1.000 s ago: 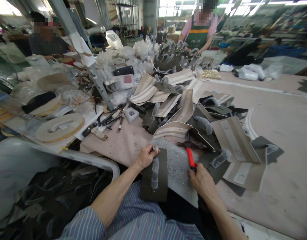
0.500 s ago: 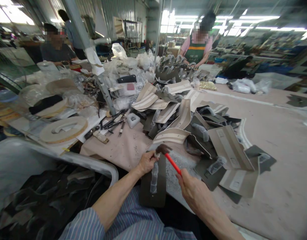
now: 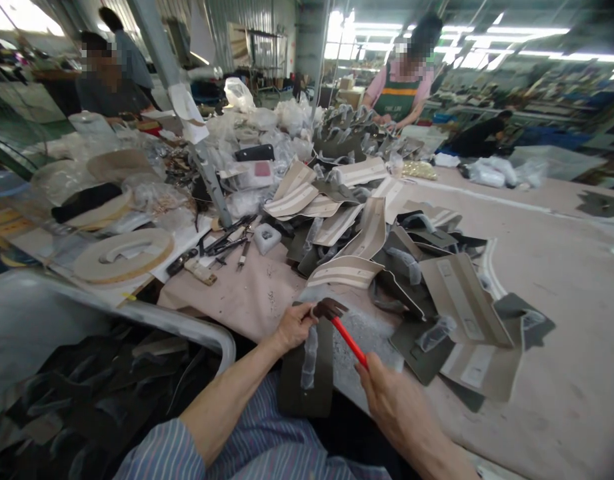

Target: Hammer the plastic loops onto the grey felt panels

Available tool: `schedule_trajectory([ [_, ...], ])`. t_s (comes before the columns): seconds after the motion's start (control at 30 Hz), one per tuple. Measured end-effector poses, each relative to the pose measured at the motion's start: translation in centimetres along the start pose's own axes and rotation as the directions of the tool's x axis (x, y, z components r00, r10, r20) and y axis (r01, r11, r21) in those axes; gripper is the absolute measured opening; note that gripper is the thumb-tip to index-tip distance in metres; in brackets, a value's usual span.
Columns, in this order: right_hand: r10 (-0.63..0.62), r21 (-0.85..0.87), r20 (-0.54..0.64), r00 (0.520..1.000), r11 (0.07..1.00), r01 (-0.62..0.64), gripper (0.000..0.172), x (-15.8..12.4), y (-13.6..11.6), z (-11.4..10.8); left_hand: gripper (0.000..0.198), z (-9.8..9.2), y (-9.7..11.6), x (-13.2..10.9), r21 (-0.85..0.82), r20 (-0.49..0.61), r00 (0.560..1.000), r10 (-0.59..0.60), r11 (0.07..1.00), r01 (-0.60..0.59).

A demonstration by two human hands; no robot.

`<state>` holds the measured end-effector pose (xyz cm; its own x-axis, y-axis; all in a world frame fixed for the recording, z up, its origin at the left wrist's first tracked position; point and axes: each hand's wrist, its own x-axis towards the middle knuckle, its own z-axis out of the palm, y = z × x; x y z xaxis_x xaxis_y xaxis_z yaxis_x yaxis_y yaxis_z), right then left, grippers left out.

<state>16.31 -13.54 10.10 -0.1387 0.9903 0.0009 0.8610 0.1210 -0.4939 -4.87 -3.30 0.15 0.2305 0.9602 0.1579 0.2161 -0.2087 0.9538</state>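
Observation:
My left hand (image 3: 295, 327) grips a short cylindrical punch (image 3: 313, 311), standing on or just above a dark olive panel (image 3: 294, 390). A clear plastic strip (image 3: 309, 358) lies lengthwise on this panel. My right hand (image 3: 389, 407) holds a red-handled hammer (image 3: 347, 341) by its shaft. The dark hammer head (image 3: 329, 309) is right beside the top of the punch. Under the panel's right side lies a grey speckled slab (image 3: 367, 350) strewn with small metal bits. The punch's lower end is hidden by my left fingers.
Olive and beige shaped panels (image 3: 367, 233) lie heaped ahead on a pale pink table cover (image 3: 561, 300). Pliers and other hand tools (image 3: 227, 243) lie to the left, near beige rings. A metal rail (image 3: 137, 313) curves at lower left. Two people work across the table.
The hammer has swung left and down from beside the slab to the top of the punch. My left hand stays at the panel, and the view has shifted slightly.

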Motion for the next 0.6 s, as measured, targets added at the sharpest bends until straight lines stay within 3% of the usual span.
schedule_trajectory([
  [0.07, 0.067, -0.012, 0.095, 0.993, 0.998, -0.066, 0.03, -0.4, 1.7, 1.3, 0.016, 0.0, -0.1, 0.0, -0.006, 0.002, 1.0, 0.004, 1.0, -0.004],
  [0.2, 0.2, 0.072, 0.125, 0.972, 0.975, -0.209, 0.036, -0.8, 4.6, 2.6, 0.016, -0.1, 0.1, 0.0, 0.006, 0.007, 1.0, 0.003, 1.0, -0.003],
  [0.3, 0.26, -0.14, 0.008, 0.966, 0.956, -0.256, 0.034, -0.3, 5.8, 3.5, 0.017, -0.2, 0.1, 0.0, 0.0, -0.001, 1.0, 0.003, 1.0, -0.003],
  [0.37, 0.151, -0.299, -0.142, 0.978, 0.936, -0.188, 0.026, 0.5, 5.0, 4.0, 0.017, -0.1, -0.1, -0.1, -0.014, -0.013, 1.0, -0.003, 1.0, 0.003],
  [0.43, -0.007, -0.308, -0.177, 0.984, 0.95, -0.048, 0.033, 1.4, 2.9, 4.6, 0.015, 0.0, -0.2, -0.1, -0.027, -0.029, 0.999, -0.014, 1.0, 0.013],
  [0.5, -0.146, -0.195, -0.067, 0.987, 0.972, 0.13, 0.046, 2.3, 0.0, 5.9, 0.013, 0.2, -0.4, 0.1, -0.055, -0.034, 0.998, -0.043, 0.998, 0.041],
  [0.6, -0.26, -0.142, 0.136, 0.956, 0.95, 0.278, 0.039, 3.0, -3.2, 8.6, 0.016, 0.2, -0.4, 1.0, -0.241, -0.121, 0.975, -0.188, 0.958, 0.155],
])
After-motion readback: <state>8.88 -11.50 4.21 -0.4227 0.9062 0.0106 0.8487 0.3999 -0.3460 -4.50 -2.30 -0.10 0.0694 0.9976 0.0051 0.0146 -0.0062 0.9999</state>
